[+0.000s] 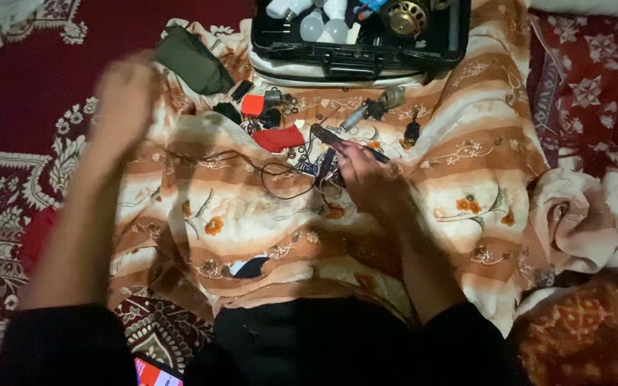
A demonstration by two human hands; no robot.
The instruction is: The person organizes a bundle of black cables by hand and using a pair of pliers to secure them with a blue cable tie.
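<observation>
Orange-and-cream striped cloth [466,164] with a flower print covers the middle of the frame, spread over a dark red patterned carpet [8,207]. Your right hand [368,179] rests at centre, its grip closed around a dark, slim tool [334,143] that pokes out toward the upper left of the hand; black wires [280,171] loop on the cloth just beside it. Your left hand [124,89] is raised at upper left, blurred, so you cannot tell how its grip stands; it holds nothing that shows. A red piece [278,138] lies just left of the tool, an orange block [252,105] above it, and an olive-green pouch [193,61] near the left hand. An open black case [355,57] sits at top centre, white bulbs [323,27] inside it. Small metal parts [373,109] lie scattered below the case.
</observation>
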